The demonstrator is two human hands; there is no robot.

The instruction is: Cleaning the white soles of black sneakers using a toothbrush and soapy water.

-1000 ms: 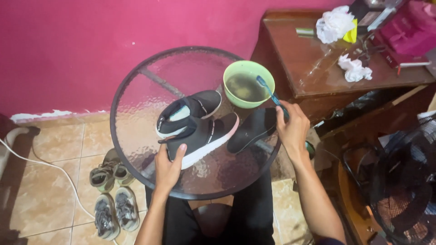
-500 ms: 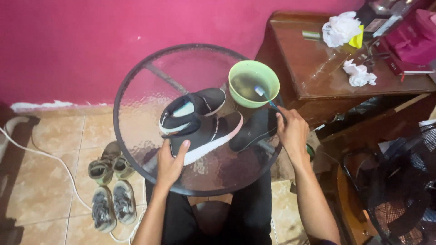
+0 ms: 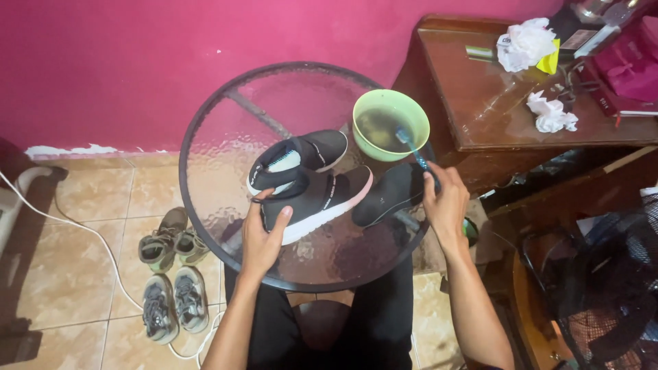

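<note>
Black shoe [image 3: 312, 199] mid-frame on glass worktop [image 3: 226, 137], left hand [image 3: 264, 236] fingers clamped on heel. Right hand [image 3: 445, 202] fingers grip brush [image 3: 411, 147] dipped in green bowl [image 3: 391, 125]. Best to wet bristles only and keep the heel pinned.

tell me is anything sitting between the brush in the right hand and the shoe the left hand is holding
Nothing visible does. The right hand dips the brush in the green bowl; the black shoe under the left hand lies just beside it, only bare glass table between.
</note>
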